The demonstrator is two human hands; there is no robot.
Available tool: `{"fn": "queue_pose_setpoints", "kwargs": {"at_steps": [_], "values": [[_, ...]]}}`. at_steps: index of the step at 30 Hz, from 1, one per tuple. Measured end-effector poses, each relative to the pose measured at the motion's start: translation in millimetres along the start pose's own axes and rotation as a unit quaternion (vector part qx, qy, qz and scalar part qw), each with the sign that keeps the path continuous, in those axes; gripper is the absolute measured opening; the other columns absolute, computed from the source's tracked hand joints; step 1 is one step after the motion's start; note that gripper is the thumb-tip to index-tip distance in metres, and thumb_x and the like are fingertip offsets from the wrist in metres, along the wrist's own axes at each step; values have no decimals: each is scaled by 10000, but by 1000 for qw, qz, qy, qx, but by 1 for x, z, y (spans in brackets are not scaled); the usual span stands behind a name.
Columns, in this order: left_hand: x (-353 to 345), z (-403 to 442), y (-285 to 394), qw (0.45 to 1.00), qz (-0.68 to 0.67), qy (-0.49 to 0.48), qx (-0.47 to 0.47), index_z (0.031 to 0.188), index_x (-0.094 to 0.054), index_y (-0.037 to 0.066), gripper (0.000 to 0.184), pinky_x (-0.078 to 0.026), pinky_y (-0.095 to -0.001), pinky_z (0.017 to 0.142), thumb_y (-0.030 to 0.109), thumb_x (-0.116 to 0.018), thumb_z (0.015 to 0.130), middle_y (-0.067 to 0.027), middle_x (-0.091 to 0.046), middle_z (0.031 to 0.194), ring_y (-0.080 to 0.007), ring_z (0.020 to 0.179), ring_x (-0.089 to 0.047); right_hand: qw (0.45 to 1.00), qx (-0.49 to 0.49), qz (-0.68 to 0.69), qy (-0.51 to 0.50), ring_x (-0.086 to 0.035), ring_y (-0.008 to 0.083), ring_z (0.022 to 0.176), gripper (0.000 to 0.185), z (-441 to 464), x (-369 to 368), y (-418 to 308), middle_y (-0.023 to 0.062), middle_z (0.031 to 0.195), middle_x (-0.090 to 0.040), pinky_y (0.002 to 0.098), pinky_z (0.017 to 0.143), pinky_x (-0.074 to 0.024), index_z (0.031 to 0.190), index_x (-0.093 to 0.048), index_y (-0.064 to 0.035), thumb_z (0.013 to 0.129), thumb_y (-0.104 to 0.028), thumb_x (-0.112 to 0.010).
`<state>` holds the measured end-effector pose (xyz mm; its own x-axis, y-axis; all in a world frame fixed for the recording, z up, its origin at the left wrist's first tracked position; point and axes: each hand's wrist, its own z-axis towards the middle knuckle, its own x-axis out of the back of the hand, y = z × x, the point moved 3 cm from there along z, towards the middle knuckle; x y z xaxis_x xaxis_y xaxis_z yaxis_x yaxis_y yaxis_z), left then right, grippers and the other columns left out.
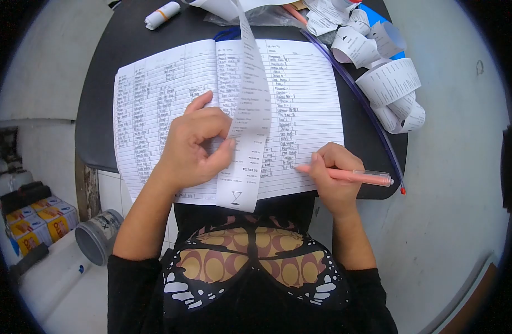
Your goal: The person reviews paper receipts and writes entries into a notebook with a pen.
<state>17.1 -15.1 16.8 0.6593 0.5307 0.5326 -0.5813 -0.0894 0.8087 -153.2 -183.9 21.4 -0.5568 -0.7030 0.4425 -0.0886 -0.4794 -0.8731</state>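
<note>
An open ruled notebook (306, 67) lies on the dark table, its pages filled with handwritten columns. Over its middle hangs a long printed receipt (247, 145), whose lower end shows a total and an hourglass mark. My left hand (197, 142) pinches the left edge of this receipt between thumb and fingers, above the left page. My right hand (339, 175) grips a pink pen (362, 176), its tip at the handwriting low on the right page. The receipt covers part of the notebook's centre.
Several curled receipts (389, 83) are heaped at the table's back right. A dark purple strip (356, 92) with a red tip runs along the notebook's right side. At the back left lies a small white roll (162, 15). A grey bucket (99, 236) and yellow boxes (42, 222) stand lower left.
</note>
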Motion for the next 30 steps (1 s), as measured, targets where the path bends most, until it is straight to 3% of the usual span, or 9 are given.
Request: {"fn": "queue_pose_setpoints", "kwargs": {"at_steps": [14,17,20,26,30], "values": [[0,0,0,1000,7,1,1,649,-498,44,112,-280,-471,1061,72,-599,686,-52,-534,661,-198,619,-544,1000,25,2,8,-465,146,448,257,-1,0,4,62,533,-486,294,443,-364,561,-455,-4,725,29,-651],[0,0,0,1000,9,0,2,651,-498,43,111,-277,-473,1062,71,-600,685,-52,-534,662,-198,624,-546,1000,-7,23,14,-469,145,448,255,-1,0,5,65,531,-486,292,442,-366,561,-461,-5,726,24,-653],[0,0,0,1000,10,-5,4,651,-500,44,109,-275,-475,1063,71,-600,686,-53,-537,664,-197,625,-547,1000,7,3,3,-422,91,489,243,-2,0,3,46,570,-511,251,460,-344,563,-458,14,779,38,-568],[-2,1,1,1000,-14,24,12,605,-519,49,108,-238,-466,1078,87,-596,671,-38,-528,613,-170,595,-512,1000,7,-12,-4,-426,87,490,238,-3,1,5,45,567,-511,249,461,-345,566,-467,15,781,36,-567],[-1,0,0,1000,-14,18,14,611,-531,48,97,-237,-467,1079,89,-595,671,-42,-542,624,-172,604,-522,1000,13,-13,10,-467,146,441,271,-2,0,6,58,524,-479,292,433,-362,553,-456,-11,720,13,-668]]}}
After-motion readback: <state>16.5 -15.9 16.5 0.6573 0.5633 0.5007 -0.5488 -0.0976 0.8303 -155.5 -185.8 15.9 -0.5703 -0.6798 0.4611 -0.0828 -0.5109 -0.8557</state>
